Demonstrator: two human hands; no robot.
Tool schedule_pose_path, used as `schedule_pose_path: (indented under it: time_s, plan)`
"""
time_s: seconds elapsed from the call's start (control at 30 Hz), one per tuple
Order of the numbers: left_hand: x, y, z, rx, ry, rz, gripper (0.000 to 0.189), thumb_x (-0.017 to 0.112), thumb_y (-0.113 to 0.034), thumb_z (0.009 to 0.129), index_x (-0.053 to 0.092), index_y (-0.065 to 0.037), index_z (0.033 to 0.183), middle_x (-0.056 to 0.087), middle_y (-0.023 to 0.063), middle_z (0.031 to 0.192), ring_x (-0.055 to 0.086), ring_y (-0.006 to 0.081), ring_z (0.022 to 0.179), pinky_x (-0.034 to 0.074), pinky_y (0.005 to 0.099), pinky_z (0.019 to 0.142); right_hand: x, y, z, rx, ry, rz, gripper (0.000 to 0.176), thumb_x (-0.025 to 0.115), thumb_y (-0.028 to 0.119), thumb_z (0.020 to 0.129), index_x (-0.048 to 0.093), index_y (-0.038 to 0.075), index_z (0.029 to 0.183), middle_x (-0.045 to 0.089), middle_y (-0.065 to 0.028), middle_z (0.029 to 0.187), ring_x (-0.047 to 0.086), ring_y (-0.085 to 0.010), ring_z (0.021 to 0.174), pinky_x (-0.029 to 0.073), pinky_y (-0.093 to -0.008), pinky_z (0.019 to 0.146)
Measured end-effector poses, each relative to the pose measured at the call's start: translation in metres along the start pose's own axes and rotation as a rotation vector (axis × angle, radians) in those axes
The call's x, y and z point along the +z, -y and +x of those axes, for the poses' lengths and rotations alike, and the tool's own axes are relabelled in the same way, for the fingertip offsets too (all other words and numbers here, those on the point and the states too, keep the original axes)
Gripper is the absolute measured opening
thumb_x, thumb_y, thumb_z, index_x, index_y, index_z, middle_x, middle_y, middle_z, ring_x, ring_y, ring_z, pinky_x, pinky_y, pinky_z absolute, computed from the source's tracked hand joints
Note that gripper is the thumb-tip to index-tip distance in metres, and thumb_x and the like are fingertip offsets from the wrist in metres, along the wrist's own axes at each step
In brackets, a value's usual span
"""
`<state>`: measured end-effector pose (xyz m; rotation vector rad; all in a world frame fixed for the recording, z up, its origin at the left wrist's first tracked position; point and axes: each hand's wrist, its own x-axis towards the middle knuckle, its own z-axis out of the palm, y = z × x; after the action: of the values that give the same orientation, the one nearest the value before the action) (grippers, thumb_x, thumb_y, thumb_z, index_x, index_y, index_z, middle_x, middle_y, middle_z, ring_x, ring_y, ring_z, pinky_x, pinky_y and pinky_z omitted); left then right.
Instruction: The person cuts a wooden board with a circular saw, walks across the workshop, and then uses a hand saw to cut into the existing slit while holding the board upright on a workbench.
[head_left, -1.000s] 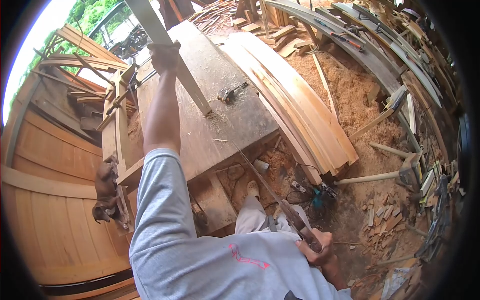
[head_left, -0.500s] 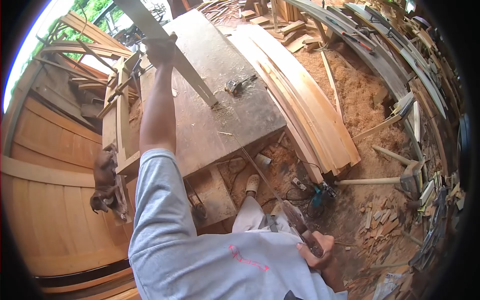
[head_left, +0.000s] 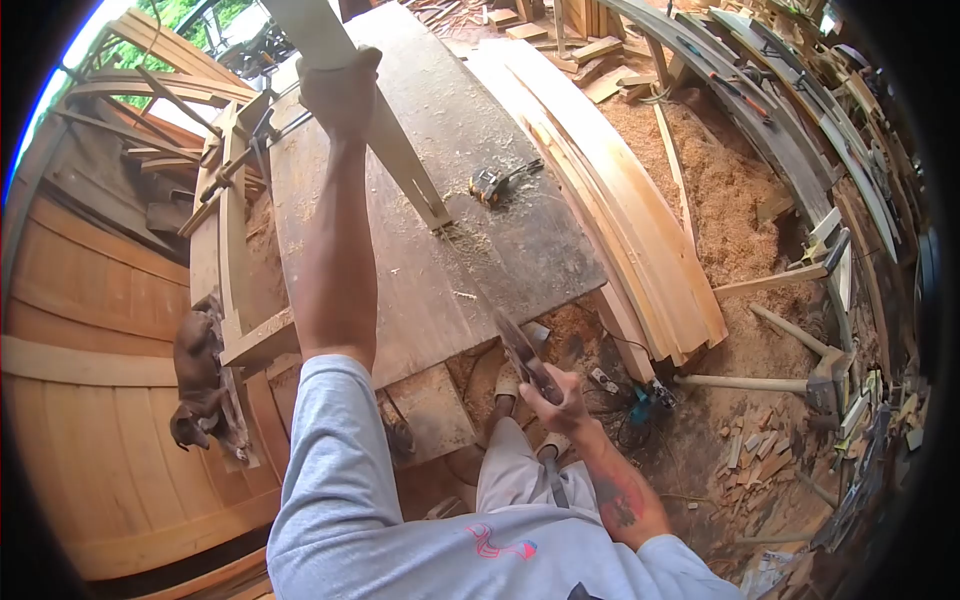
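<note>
My left hand [head_left: 340,92] is wrapped round a long pale wooden board [head_left: 402,160] and presses it on the worktable [head_left: 420,310]. A narrow slot shows near the board's close end. My right hand [head_left: 560,402] grips the dark handle of a handsaw [head_left: 517,345]. The saw's blade runs forward over the tabletop to the end of the board, where sawdust and shavings lie. Just right of the board is a black and yellow tape measure [head_left: 488,188].
Long planks [head_left: 610,200] lie stacked along the table's right side. A dog [head_left: 198,365] lies at the left beside wooden panels [head_left: 90,440]. On the floor are a teal power tool [head_left: 645,405], a long-handled hammer [head_left: 745,383] and wood offcuts [head_left: 760,445].
My right hand has pushed the saw forward and up, from beside my body to the table's edge. My left hand keeps its hold on the board. The view has shifted slightly.
</note>
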<state>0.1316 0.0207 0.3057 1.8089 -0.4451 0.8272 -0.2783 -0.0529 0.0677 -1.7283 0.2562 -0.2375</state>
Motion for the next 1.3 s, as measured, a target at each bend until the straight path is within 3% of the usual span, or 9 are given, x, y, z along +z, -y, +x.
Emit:
schedule_pose_path:
  time_s: [0.2, 0.37, 0.43, 0.73, 0.9, 1.07, 1.13, 1.23, 1.3]
  plan:
    - [0.014, 0.036, 0.016, 0.089, -0.2, 0.13, 0.041, 0.082, -0.027, 0.066, 0.067, 0.007, 0.084, 0.069, 0.0194, 0.083, 0.069, 0.0342, 0.076, 0.055, 0.0426, 0.076, 0.025, 0.001, 0.021, -0.073, -0.06, 0.041, 0.01, 0.071, 0.01, 0.087, 0.065, 0.002, 0.089, 0.053, -0.0089, 0.058, 0.053, -0.0181, 0.048, 0.043, -0.034, 0.05]
    - [0.017, 0.045, 0.024, 0.101, -0.221, 0.281, 0.045, 0.085, -0.029, 0.064, 0.07, 0.007, 0.086, 0.071, 0.0203, 0.085, 0.071, 0.0339, 0.08, 0.056, 0.042, 0.079, -0.041, 0.03, -0.108, -0.1, 0.001, -0.251, 0.01, 0.071, 0.003, 0.079, 0.069, 0.0, 0.088, 0.061, -0.0131, 0.063, 0.063, -0.028, 0.05, 0.049, -0.0375, 0.049]
    - [0.01, 0.023, 0.018, -0.097, -0.168, 0.119, 0.027, 0.073, -0.021, 0.074, 0.069, 0.006, 0.076, 0.068, 0.0172, 0.065, 0.068, 0.0253, 0.059, 0.052, 0.0397, 0.058, -0.063, 0.065, -0.139, -0.009, -0.023, -0.314, 0.01, 0.07, 0.005, 0.081, 0.07, -0.001, 0.089, 0.063, -0.0115, 0.064, 0.064, -0.0264, 0.05, 0.049, -0.0341, 0.051]
    - [0.011, 0.015, 0.01, -0.057, -0.196, 0.08, 0.028, 0.073, -0.019, 0.07, 0.067, 0.008, 0.073, 0.067, 0.0198, 0.062, 0.071, 0.0299, 0.062, 0.052, 0.0418, 0.058, 0.057, 0.003, 0.101, -0.078, -0.043, -0.023, 0.01, 0.069, 0.008, 0.087, 0.062, 0.002, 0.086, 0.059, -0.0108, 0.062, 0.062, -0.0252, 0.05, 0.046, -0.0349, 0.048]
    - [-0.001, 0.037, 0.013, 0.06, -0.235, 0.005, 0.027, 0.074, -0.02, 0.073, 0.068, 0.007, 0.076, 0.068, 0.0157, 0.064, 0.068, 0.0235, 0.062, 0.051, 0.0386, 0.057, -0.005, 0.005, -0.05, -0.319, -0.015, -0.327, 0.008, 0.068, -0.002, 0.075, 0.064, 0.004, 0.079, 0.056, -0.0111, 0.06, 0.057, -0.0277, 0.046, 0.046, -0.0362, 0.045]
    - [0.0, 0.06, 0.03, 0.039, -0.236, 0.165, 0.04, 0.081, -0.028, 0.068, 0.071, 0.007, 0.085, 0.072, 0.0192, 0.079, 0.072, 0.03, 0.076, 0.054, 0.0405, 0.072, -0.037, 0.049, -0.103, -0.18, 0.034, -0.356, 0.011, 0.07, -0.003, 0.07, 0.067, 0.003, 0.078, 0.056, -0.0114, 0.06, 0.061, -0.0283, 0.048, 0.049, -0.0379, 0.046]
    - [0.008, 0.059, 0.041, 0.018, -0.225, 0.225, 0.049, 0.087, -0.034, 0.064, 0.073, 0.007, 0.087, 0.074, 0.0208, 0.088, 0.073, 0.033, 0.084, 0.056, 0.0413, 0.081, -0.003, 0.008, -0.031, -0.3, 0.022, -0.334, 0.016, 0.07, -0.002, 0.073, 0.067, 0.003, 0.089, 0.057, -0.0105, 0.063, 0.063, -0.0277, 0.053, 0.05, -0.0371, 0.048]
    - [0.009, 0.05, 0.028, 0.116, -0.192, 0.189, 0.051, 0.088, -0.036, 0.063, 0.074, 0.007, 0.087, 0.075, 0.0207, 0.088, 0.074, 0.0327, 0.085, 0.057, 0.0413, 0.081, 0.054, -0.016, 0.086, -0.156, -0.069, -0.033, 0.006, 0.068, 0.008, 0.086, 0.063, 0.004, 0.085, 0.058, -0.0129, 0.063, 0.06, -0.0214, 0.049, 0.047, -0.0348, 0.049]
    - [0.015, 0.047, 0.024, 0.205, -0.152, 0.151, 0.052, 0.089, -0.037, 0.063, 0.074, 0.007, 0.087, 0.074, 0.0204, 0.088, 0.074, 0.0327, 0.084, 0.057, 0.0416, 0.081, 0.055, -0.008, 0.081, -0.123, -0.097, -0.023, 0.007, 0.068, 0.008, 0.086, 0.062, 0.004, 0.084, 0.059, -0.0131, 0.063, 0.061, -0.0225, 0.05, 0.047, -0.0351, 0.049]
